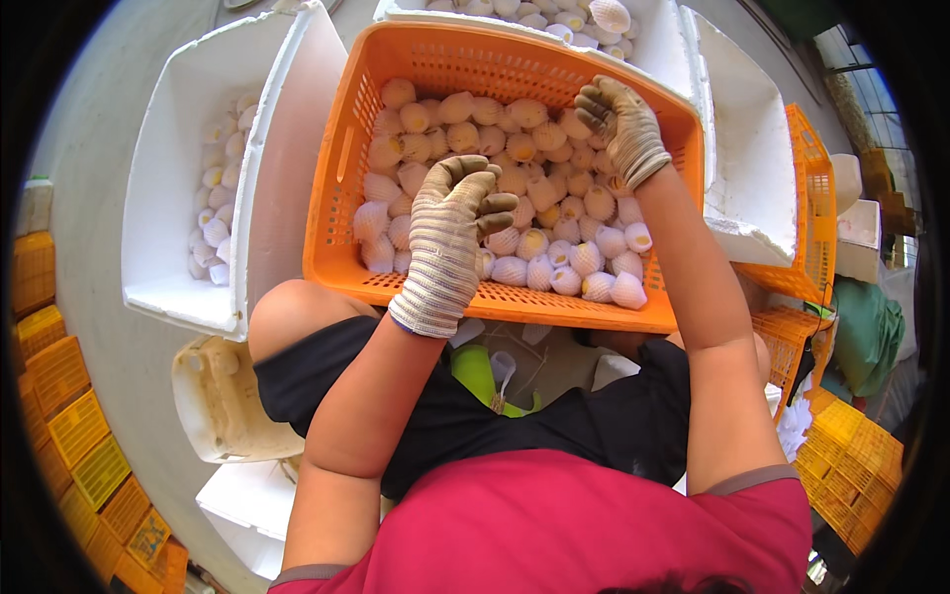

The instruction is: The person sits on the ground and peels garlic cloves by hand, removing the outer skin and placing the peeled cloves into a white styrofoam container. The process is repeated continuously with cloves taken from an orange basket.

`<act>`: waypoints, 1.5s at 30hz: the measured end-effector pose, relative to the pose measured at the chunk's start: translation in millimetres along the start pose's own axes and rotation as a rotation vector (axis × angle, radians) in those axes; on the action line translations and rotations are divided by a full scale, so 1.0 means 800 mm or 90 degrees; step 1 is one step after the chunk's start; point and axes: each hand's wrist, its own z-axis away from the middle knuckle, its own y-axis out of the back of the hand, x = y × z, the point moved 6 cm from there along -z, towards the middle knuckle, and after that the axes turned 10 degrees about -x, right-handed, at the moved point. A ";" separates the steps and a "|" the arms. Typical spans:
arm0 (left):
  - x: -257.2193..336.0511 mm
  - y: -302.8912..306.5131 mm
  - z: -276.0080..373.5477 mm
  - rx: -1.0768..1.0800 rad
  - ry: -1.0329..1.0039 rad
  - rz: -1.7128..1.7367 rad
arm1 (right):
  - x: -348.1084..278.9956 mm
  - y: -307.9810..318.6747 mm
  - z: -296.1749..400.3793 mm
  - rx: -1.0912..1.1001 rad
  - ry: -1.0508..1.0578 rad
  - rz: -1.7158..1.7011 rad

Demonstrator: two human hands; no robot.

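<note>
Before me stands an orange plastic crate (pixel 490 301) holding many round yellowish fruits in white foam net sleeves (pixel 538 193). My left hand (pixel 454 230), in a striped knit glove with brown-coated fingers, hovers above the crate's near left part. Its fingers are loosely bent and apart, with no fruit visible in them; part of the palm is hidden. Over the far right part of the fruit is my right hand (pixel 622 130), gloved the same way. Its fingers curl loosely to the left, and I see nothing held there.
A white foam box (pixel 178 148) with sleeved fruit stands left of the crate. Another foam box (pixel 653 44) of sleeved fruit is behind, and a further foam box (pixel 749 148) to the right. Stacked yellow and orange crates (pixel 82 427) line the left; more crates (pixel 850 460) stand right.
</note>
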 end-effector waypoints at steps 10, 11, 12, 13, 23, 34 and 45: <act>-0.014 -0.001 0.007 0.017 0.049 0.036 | 0.111 0.049 0.028 0.162 -0.126 0.087; -0.016 0.002 0.008 0.026 0.051 0.032 | 0.114 0.051 0.024 0.167 -0.107 0.132; -0.014 0.001 0.007 0.026 0.046 0.029 | 0.107 0.053 0.013 0.172 -0.075 0.180; -0.014 0.001 0.005 0.026 0.041 0.027 | 0.096 0.055 0.002 0.176 -0.044 0.229; -0.017 -0.007 0.029 0.084 0.134 0.111 | -0.093 0.117 -0.279 0.168 0.181 0.647; -0.056 0.037 -0.025 0.241 0.221 0.024 | -0.002 0.199 -0.539 -0.077 -0.149 1.368; -0.046 -0.025 -0.007 0.107 0.214 0.028 | -0.111 0.097 -0.221 -0.101 0.089 0.206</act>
